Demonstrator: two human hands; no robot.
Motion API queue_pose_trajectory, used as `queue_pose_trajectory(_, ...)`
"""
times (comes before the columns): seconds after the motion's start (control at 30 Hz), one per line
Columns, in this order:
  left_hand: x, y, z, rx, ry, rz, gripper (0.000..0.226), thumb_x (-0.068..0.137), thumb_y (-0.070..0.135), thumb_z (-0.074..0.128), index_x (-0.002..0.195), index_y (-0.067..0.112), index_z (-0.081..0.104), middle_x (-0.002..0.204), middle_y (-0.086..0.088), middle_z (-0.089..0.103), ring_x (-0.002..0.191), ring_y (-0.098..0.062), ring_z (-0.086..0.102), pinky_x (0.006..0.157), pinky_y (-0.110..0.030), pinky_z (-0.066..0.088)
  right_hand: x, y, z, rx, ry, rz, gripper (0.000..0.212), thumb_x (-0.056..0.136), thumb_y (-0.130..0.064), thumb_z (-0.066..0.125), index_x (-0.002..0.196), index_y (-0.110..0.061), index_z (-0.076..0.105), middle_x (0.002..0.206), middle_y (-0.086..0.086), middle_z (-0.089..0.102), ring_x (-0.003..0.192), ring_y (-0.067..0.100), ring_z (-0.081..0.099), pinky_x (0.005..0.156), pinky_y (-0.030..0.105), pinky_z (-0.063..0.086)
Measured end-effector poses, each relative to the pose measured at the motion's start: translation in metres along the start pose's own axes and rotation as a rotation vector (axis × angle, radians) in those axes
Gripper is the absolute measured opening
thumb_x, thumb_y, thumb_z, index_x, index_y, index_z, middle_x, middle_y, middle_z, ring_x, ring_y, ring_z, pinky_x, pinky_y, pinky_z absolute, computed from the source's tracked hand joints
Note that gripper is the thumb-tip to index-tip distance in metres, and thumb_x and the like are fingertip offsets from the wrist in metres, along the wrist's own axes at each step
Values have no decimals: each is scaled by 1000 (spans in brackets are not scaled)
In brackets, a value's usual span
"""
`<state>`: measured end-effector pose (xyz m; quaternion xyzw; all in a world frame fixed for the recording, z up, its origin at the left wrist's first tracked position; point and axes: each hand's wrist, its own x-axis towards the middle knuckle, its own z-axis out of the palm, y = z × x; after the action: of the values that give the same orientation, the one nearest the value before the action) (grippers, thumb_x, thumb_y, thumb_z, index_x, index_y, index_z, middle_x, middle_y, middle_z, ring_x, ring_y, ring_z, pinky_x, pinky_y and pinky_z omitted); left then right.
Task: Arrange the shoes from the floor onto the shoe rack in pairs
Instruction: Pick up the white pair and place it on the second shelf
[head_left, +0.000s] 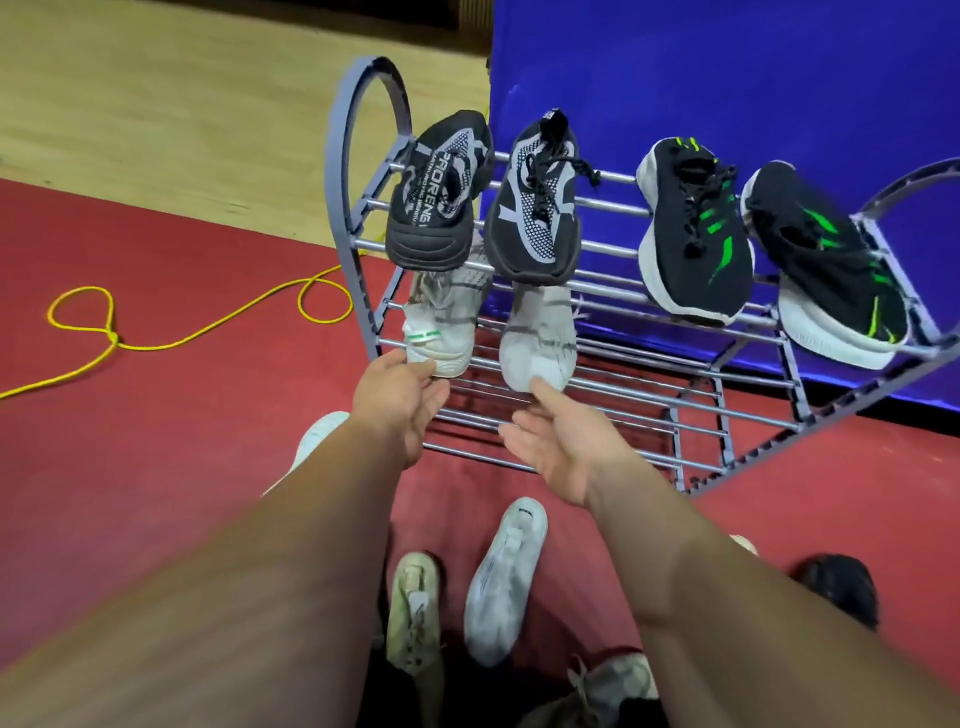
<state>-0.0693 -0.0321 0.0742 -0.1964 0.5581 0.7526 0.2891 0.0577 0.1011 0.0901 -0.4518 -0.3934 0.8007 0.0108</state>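
A grey metal shoe rack (649, 387) stands on the red floor. Its top tier holds a black-and-grey pair (535, 208) on the left and a black pair with green stripes (696, 234) on the right. On the middle tier sit two white shoes, one at the left (441, 327) and one beside it (540, 338). My left hand (400, 400) is open just below the left white shoe's toe. My right hand (561, 447) is open, its thumb at the other white shoe's toe. Neither hand holds anything.
On the floor near me lie a cream shoe (415, 613), a white shoe (504, 577), another white shoe (317, 441) behind my left arm, a black shoe (841, 587) and a grey shoe (613, 680). A yellow cord (171, 340) loops at the left. A blue panel (727, 78) backs the rack.
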Motion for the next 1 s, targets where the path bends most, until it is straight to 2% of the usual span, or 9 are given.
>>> queue_pose_trajectory(0.07,3,-1,-2,-12,2,20,45,94,-1,57,137,9,51,120,-17,67,104,-26,69,89,-35,60,3,4,-3,-66,2,32,53,98,-39,67,133,-2,55,126,16,68,98,30,75,75,37,61)
queue_pose_trajectory(0.23,-3,4,-4,-98,2,79,40,92,-4,60,128,12,56,112,-13,70,104,-23,70,95,-34,57,9,-4,3,12,12,-18,23,106,-24,56,121,-7,61,103,11,76,89,24,75,72,33,59)
queue_pose_trajectory(0.4,0,5,-9,-14,-108,51,38,91,2,56,126,13,66,118,-9,73,108,-20,70,96,-31,56,14,-4,15,38,3,-42,20,108,-21,52,109,-4,62,99,8,75,81,20,75,64,30,58)
queue_pose_trajectory(0.53,-7,13,-14,25,-119,6,43,95,6,52,136,19,58,125,-10,66,108,-25,68,87,-34,58,21,-4,27,45,-4,-60,17,108,-20,51,107,-6,62,92,7,72,75,19,73,63,28,58)
queue_pose_trajectory(0.67,-15,19,-19,87,-113,-50,36,97,14,57,132,24,53,123,-7,60,110,-29,67,92,-40,57,29,0,38,7,-8,-72,18,108,-22,51,108,-7,61,86,5,68,66,16,69,55,26,55)
queue_pose_trajectory(0.73,-14,21,-22,141,-89,-73,31,97,18,58,127,18,54,119,-6,62,104,-28,70,83,-37,60,32,6,35,-88,-6,-67,22,107,-29,52,112,-8,60,88,4,70,64,16,68,53,27,54)
queue_pose_trajectory(0.83,-12,22,-30,296,-40,-105,21,95,20,59,113,9,61,96,-4,66,83,-23,70,67,-32,61,28,6,18,-233,-15,-39,38,103,-44,57,117,-9,59,104,7,74,78,20,72,65,32,58)
queue_pose_trajectory(0.93,-13,19,-37,466,-36,-120,3,92,13,58,93,11,55,68,-5,46,58,-20,45,53,-27,45,14,-7,-8,-363,-16,-15,40,100,-48,59,115,-11,63,109,8,74,86,25,75,65,33,59)
queue_pose_trajectory(1.0,-16,11,-40,686,-85,-119,11,91,9,58,83,15,52,65,-5,42,51,-17,36,50,-23,38,1,-19,-30,-447,14,-17,32,100,-44,60,109,-14,65,104,5,74,81,23,75,63,30,57)
